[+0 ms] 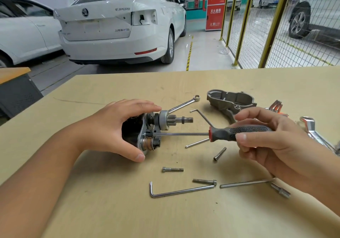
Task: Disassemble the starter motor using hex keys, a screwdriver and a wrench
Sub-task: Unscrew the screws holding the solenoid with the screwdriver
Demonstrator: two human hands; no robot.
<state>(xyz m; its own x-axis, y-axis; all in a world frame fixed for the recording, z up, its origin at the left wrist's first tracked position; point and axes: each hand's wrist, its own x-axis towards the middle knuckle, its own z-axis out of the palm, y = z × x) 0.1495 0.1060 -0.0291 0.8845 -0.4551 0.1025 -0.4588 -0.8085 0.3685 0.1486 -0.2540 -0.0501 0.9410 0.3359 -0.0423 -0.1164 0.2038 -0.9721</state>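
Note:
The starter motor (147, 132) lies on its side on the tan table (110, 210), its pinion gear and shaft pointing right. My left hand (117, 129) grips its black body, fingers over the top and thumb at the front. A black-and-red screwdriver (230, 132) is held by the handle in my right hand (272, 140). Its long shaft runs left, and the tip sits against a screw on the motor's end plate. The removed grey nose housing (230, 101) rests behind my right hand.
A combination wrench (185, 104) lies behind the pinion. Several hex keys (180, 190) and three loose bolts (173, 169) are scattered across the near table. More chrome wrenches (312, 129) lie at the right edge. White cars and a yellow mesh fence stand beyond the table.

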